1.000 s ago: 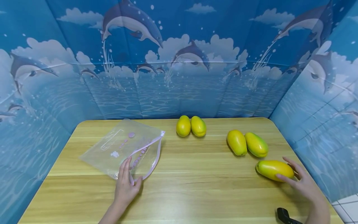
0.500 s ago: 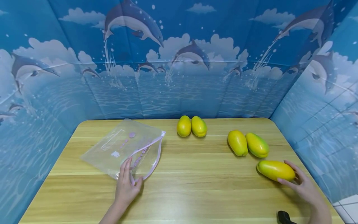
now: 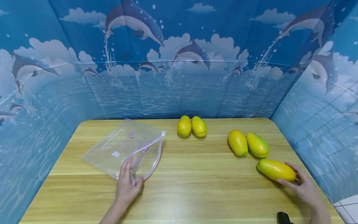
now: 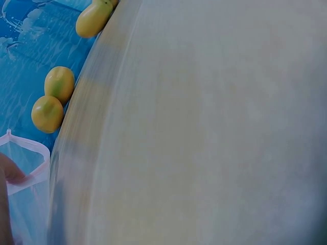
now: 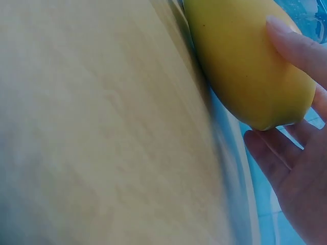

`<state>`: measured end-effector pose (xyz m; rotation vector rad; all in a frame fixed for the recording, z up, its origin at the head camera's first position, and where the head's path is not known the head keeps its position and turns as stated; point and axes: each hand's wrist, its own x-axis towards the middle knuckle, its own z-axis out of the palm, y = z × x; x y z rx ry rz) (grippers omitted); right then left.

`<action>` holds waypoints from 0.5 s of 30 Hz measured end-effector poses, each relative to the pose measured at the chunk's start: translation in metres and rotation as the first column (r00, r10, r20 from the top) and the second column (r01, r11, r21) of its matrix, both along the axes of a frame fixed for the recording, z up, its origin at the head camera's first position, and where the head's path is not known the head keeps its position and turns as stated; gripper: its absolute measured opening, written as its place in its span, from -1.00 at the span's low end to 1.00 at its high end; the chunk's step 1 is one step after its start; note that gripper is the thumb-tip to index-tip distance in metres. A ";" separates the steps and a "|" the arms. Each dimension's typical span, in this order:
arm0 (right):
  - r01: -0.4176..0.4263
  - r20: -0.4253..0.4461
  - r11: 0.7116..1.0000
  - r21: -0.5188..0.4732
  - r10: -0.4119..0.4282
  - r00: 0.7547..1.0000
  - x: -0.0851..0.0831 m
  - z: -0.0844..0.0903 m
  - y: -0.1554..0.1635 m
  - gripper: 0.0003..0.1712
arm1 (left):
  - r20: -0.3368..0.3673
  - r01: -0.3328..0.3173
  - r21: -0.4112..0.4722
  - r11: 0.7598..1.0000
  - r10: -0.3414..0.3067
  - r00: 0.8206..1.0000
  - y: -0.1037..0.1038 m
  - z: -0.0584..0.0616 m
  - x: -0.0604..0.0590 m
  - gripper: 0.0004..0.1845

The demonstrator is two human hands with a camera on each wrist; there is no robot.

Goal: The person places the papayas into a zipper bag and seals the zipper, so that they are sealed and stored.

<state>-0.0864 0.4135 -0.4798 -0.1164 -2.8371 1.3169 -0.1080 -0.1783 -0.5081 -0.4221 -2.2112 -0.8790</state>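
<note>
Head view, near to far. Nearest the viewer, the left hand (image 3: pixel 125 189) is laid on the wooden table (image 3: pixel 195 193), its fingers stretched forward and relaxed; the near corner of a clear zip bag (image 3: pixel 123 149) is pressed under the fingertips, the thumb resting beside the bag's pink-edged mouth. No grasp around the bag is shown. In the left wrist view the bag's pink rim (image 4: pixel 28 153) is seen just past a fingertip (image 4: pixel 11 173).

At about the same depth, the right hand (image 3: pixel 303 186) is cupped on the end of a yellow-green mango (image 3: pixel 276 170) lying on its side near the table's right edge. The thumb is set on the near flank and the fingers curve over the far end, so the mango is loosely grasped. In the right wrist view the mango (image 5: pixel 245 66) is shown against the palm, one fingertip (image 5: pixel 296 48) on its upper surface.

Just beyond the right fingers, a pair of mangoes (image 3: pixel 248 143) is seen touching each other. Farther off, between the two hands and close to the dolphin-printed backdrop (image 3: pixel 179 62), a second pair of mangoes (image 3: pixel 191 126) is placed side by side.
</note>
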 end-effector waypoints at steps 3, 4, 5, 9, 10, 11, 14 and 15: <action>0.017 -0.012 1.000 -0.004 -0.017 1.000 -0.001 0.000 -0.001 -0.18 | -0.001 -0.002 -0.001 1.000 0.002 1.000 0.000 0.000 0.000 -0.03; 0.023 -0.017 1.000 -0.010 -0.023 1.000 -0.001 0.000 -0.001 -0.18 | 0.005 -0.003 0.000 1.000 0.003 1.000 0.000 0.000 0.000 -0.04; 0.030 -0.024 0.999 -0.016 -0.030 0.999 -0.001 -0.001 -0.002 -0.19 | 0.013 -0.004 0.003 1.000 0.004 1.000 0.000 0.000 0.000 -0.04; 0.041 -0.067 0.998 -0.052 -0.045 0.997 -0.003 0.001 -0.006 -0.21 | 0.038 -0.002 0.010 1.000 0.001 0.999 0.000 0.002 0.001 -0.04; 0.037 -0.082 0.998 -0.058 -0.042 0.996 -0.003 0.002 -0.008 -0.22 | 0.037 0.000 0.010 1.000 -0.001 0.999 0.000 0.002 0.002 -0.04; 0.031 -0.096 0.997 -0.069 -0.037 0.995 -0.004 0.003 -0.009 -0.23 | 0.032 0.002 0.009 1.000 -0.002 0.999 0.000 0.002 0.001 -0.03; 0.004 -0.144 0.996 -0.092 -0.017 0.989 -0.007 0.008 -0.015 -0.24 | 0.000 0.005 0.004 1.000 -0.005 1.000 0.001 0.002 0.001 -0.01; -0.007 -0.161 0.995 -0.099 -0.009 0.987 -0.007 0.010 -0.017 -0.24 | -0.011 0.004 0.001 1.000 -0.004 1.000 0.001 0.002 0.000 -0.01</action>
